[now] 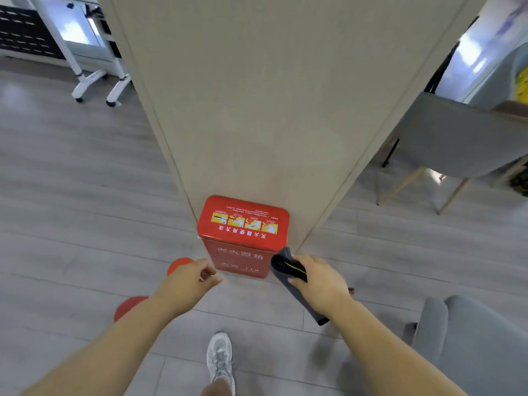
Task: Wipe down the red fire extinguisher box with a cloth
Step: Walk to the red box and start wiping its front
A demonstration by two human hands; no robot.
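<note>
I see an office: plank floor (71, 181), caster-footed desk frames (75, 60), grey chair (457, 138) (red fire extinguisher box (243, 224) by the pillar (271, 110)).

A broad beige pillar (271, 95) filled the middle of the frame, rising from a grey plank floor (71, 181). At the upper left stood white legs on castors (88, 81) beside a black perforated panel (20, 32). A grey chair (457, 138) with pale wooden legs stood at the right. Two red discs (178, 264) lay on the floor at lower left. A white sneaker (220, 358) showed at bottom centre, and a grey upholstered seat (471, 338) at lower right.
</note>
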